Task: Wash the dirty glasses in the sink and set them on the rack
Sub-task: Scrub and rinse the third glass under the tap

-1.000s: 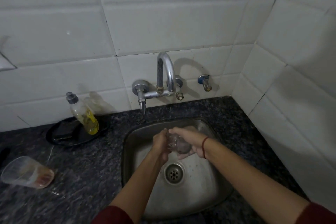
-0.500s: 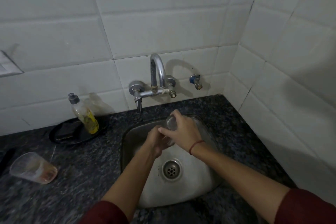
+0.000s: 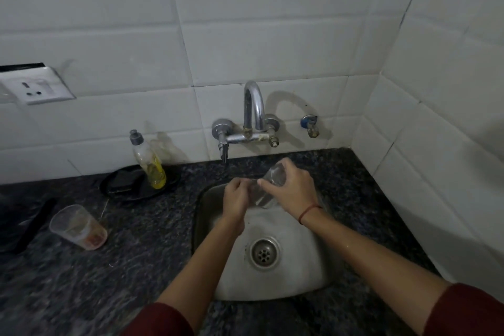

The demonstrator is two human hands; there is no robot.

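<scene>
A clear glass (image 3: 268, 185) is held tilted over the steel sink (image 3: 207, 199), its base pointing up toward the tap. My right hand (image 3: 293, 191) grips it around the base end. My left hand (image 3: 236, 200) is at the glass's lower, open end with fingers curled against it; whether they reach inside is hidden. A second, dirty glass (image 3: 77, 226) with reddish residue lies on its side on the dark counter at the left. No rack is in view.
A chrome tap (image 3: 252, 117) is mounted on the tiled wall behind the sink, with no water seen running. A dish soap bottle (image 3: 148, 163) stands on a black plate (image 3: 136, 185). A dark object (image 3: 30, 224) lies at the far left. The side wall closes in on the right.
Both hands lifted the glass from low in the basin toward the tap, and my right hand turned its base upward. The camera view shifted, bringing a wall socket into view.
</scene>
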